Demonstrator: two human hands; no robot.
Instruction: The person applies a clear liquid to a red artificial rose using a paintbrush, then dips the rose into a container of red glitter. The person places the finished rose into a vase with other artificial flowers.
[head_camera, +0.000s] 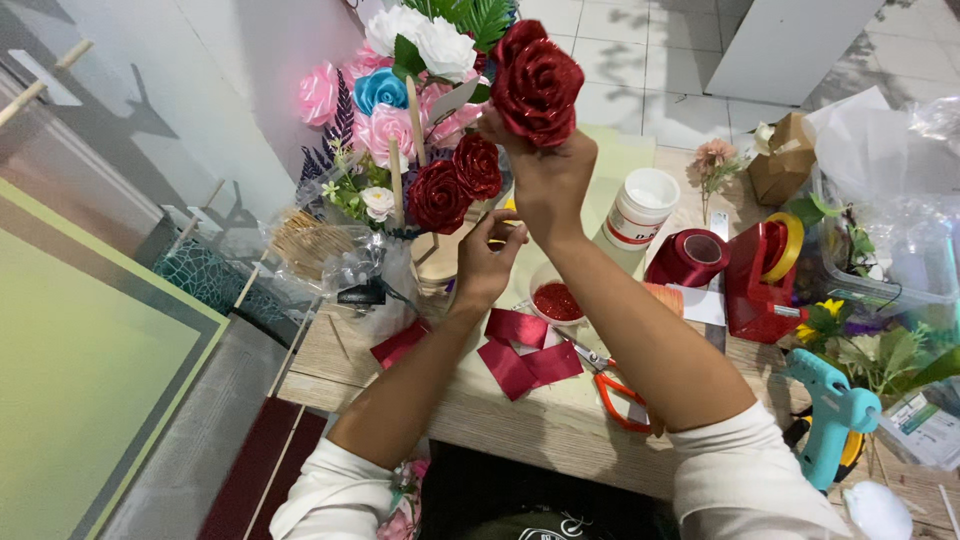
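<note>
My right hand (548, 180) is raised above the table and grips a glittery red ribbon rose (536, 86) from below. My left hand (487, 258) sits just under it, fingers curled around something yellow that is mostly hidden, perhaps the rose's stick. To the left stands a bouquet (400, 110) of pink, blue, white and red ribbon roses on wooden sticks. Cut pieces of dark red ribbon (520, 352) lie on the wooden table (540, 425) below my forearms.
Orange-handled scissors (618, 392), a small bowl of red glitter (556, 300), a white glue jar (640, 208), a red ribbon roll (690, 258), a red tape dispenser (762, 280) and a teal glue gun (832, 420) lie on the table. Bags and artificial flowers crowd the right.
</note>
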